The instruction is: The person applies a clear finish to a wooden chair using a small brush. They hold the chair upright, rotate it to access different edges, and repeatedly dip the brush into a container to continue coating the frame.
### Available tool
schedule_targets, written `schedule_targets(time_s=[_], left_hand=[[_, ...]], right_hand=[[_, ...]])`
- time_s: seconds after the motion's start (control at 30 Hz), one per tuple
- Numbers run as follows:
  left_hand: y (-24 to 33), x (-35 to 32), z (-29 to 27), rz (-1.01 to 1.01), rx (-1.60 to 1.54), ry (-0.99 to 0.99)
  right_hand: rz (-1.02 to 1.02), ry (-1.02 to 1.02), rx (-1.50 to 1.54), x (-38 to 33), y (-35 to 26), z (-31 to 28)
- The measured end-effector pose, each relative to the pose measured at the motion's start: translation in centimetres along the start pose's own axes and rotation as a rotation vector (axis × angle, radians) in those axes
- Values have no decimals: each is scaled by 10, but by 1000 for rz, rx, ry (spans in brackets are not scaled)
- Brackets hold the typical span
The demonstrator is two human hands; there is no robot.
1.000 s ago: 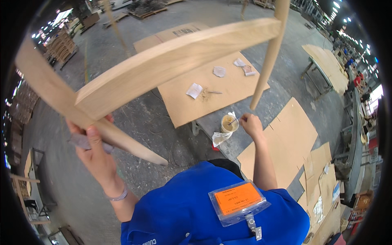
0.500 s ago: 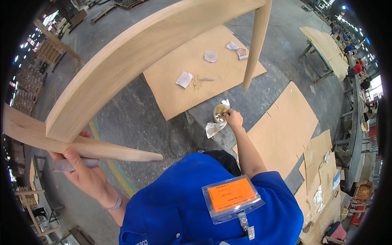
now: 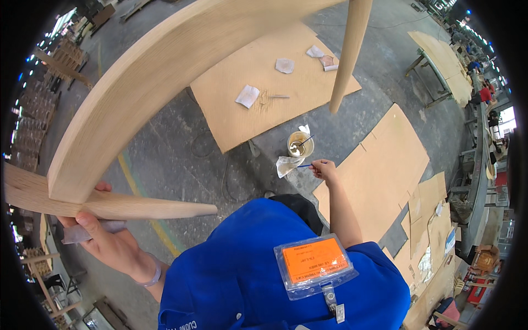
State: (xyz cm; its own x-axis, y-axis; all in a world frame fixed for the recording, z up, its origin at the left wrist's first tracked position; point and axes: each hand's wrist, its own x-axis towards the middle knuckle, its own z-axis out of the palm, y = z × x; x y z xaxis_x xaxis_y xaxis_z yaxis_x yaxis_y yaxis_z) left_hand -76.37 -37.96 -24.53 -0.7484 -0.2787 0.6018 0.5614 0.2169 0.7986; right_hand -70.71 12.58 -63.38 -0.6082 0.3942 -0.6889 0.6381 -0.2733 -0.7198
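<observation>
The cup [image 3: 311,148] contains yellowish liquid [image 3: 297,148] and one stick [image 3: 307,139]; left hand [image 3: 114,246] grasps frame [image 3: 132,91], right hand [image 3: 324,169] second stick [image 3: 304,165]

Woodworking workshop: wooden frame [image 3: 126,93], stacked wood parts [image 3: 70,54], scuffed grey floor [image 3: 171,165].

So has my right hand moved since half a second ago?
Yes. Judged against the cup, your right hand has drawn back toward your body and slightly rightward, away from the cup's rim.
</observation>
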Motion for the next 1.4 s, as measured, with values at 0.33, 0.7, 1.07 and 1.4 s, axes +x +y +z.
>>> schedule_targets(time_s=[0.33, 0.7, 1.07, 1.4], left_hand=[[12, -11, -2, -15, 52, 80], [14, -19, -15, -37, -162, -86], [25, -41, -25, -40, -86, -45], [34, -55, -38, 18, 66, -50]], right_hand=[[-400, 225, -466, 22, 55, 16], [-1280, -776, -749, -279, -305, 71], [-2634, -594, -106, -483, -452, 182], [-2769, -589, -1, -531, -483, 260]])
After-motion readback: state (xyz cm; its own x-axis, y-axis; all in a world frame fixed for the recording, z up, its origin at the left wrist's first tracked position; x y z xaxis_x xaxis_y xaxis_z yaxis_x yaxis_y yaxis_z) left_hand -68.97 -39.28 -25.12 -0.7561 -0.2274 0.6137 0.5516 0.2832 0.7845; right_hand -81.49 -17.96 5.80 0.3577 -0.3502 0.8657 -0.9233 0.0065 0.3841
